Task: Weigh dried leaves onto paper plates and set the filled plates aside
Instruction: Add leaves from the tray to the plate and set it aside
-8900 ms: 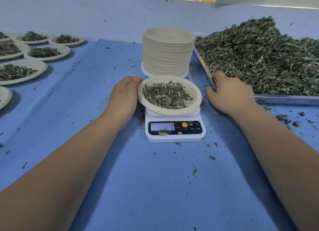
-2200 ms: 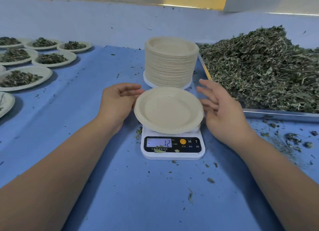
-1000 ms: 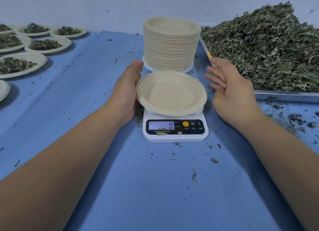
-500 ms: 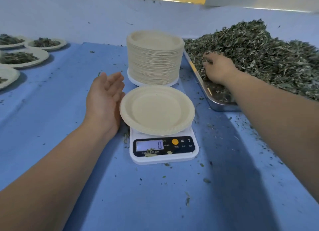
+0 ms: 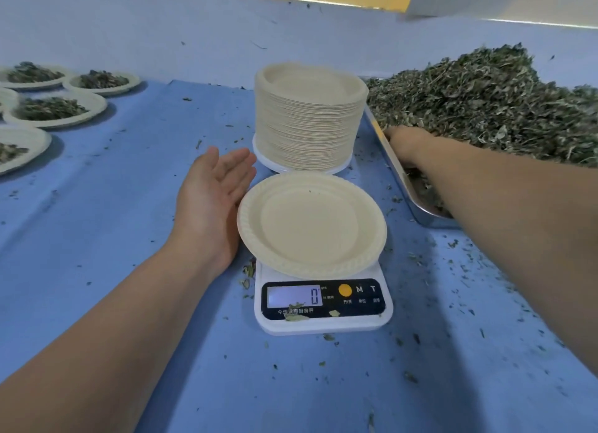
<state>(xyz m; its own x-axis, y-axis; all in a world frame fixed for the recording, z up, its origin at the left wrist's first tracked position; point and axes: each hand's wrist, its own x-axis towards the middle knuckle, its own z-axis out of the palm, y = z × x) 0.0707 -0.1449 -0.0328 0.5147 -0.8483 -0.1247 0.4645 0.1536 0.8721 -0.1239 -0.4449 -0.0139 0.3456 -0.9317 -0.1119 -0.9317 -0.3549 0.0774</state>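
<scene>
Behind the scale (image 5: 323, 306) stands a stack of plates (image 5: 309, 119); filled plates (image 5: 55, 109) lie far left on the table (image 5: 129, 206). An empty plate (image 5: 310, 225) sits on the scale, with the left hand (image 5: 213, 196) released, palm up, beside its rim. The right hand (image 5: 404, 140) is sunk in the tray's (image 5: 393, 161) leaves (image 5: 485, 102), and its grip cannot be told.

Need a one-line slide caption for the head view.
Empty paper plate on kitchen scale reading 0; right hand in dried leaves, left hand open beside plate.

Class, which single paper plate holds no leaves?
The plate on the scale; the plates at far left hold leaves, the rest form the stack behind it.
</scene>
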